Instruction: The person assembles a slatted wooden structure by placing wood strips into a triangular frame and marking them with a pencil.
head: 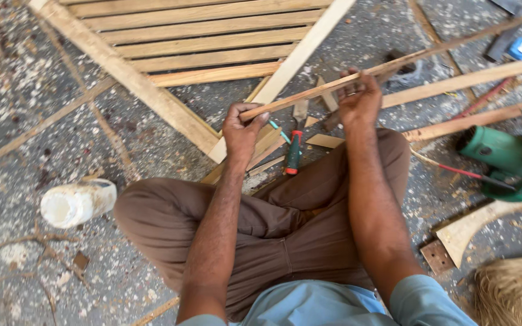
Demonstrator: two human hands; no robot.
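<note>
I see one package only: a white plastic jar (78, 202) lying on its side on the speckled floor at the lower left of the frame, its open mouth facing left, its surface dusty and stained. I make out no labels, signs or screens.

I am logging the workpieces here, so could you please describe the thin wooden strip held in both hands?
The thin wooden strip is a long, narrow slat of pale, raw-looking wood. It slants from lower left up to the upper right. The left hand grips its near end; the right hand holds it further along. It is lifted above the speckled floor, crossing over other slats.
</note>
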